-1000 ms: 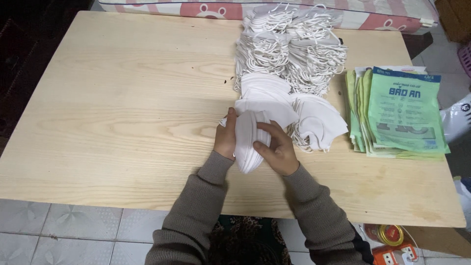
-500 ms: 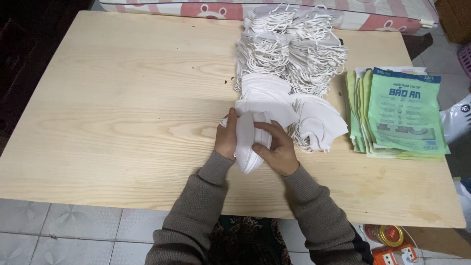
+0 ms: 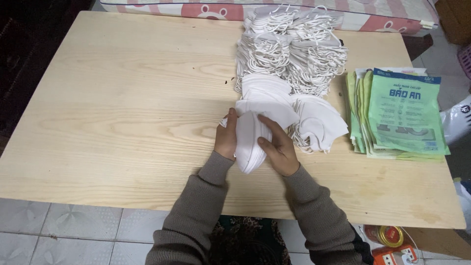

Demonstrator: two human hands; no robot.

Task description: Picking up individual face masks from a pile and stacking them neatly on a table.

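Both my hands clasp a small stack of folded white face masks (image 3: 249, 142), held on edge just above the wooden table (image 3: 122, 113). My left hand (image 3: 226, 138) presses the stack's left side. On the other side my right hand (image 3: 277, 146) has its fingers laid over the top. Just behind the stack lie more loose white masks (image 3: 267, 93) and another fanned group of masks (image 3: 319, 125) to the right.
A big heap of white masks with elastic loops (image 3: 292, 46) covers the table's far middle. A pile of green flat packaging bags (image 3: 400, 115) lies at the right edge. Tiled floor (image 3: 68, 230) shows below the near edge; a pink patterned cushion (image 3: 373, 14) runs along the far side.
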